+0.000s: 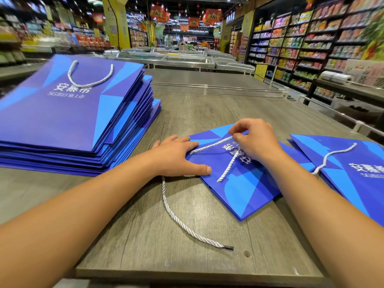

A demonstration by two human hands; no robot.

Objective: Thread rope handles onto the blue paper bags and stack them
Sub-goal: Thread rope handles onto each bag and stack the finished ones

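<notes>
A: While the left hand [176, 156] lies flat with straight fingers on the near-left edge of the blue paper bag [243, 183], we log the right hand [254, 140] as pinching the white rope handle [212, 145] at the bag's far edge.

B: We agree. The bag lies flat on the grey tabletop [187, 235], its print turned sideways to us. One stretch of rope crosses the bag's face, and a short end [227, 169] lies loose on the paper.

A: We also see a rope tail [187, 225] coming out from under the left hand and trailing toward us over the tabletop, ending in a dark tip.

B: To the left, we note the stack of finished bags [68, 113], well apart from the hands, with a rope loop [89, 76] lying on the top one.

A: To the right, we note another bag [353, 175] with rope fitted, just beside the worked one. Shop shelves [311, 42] behind are blurred.
</notes>
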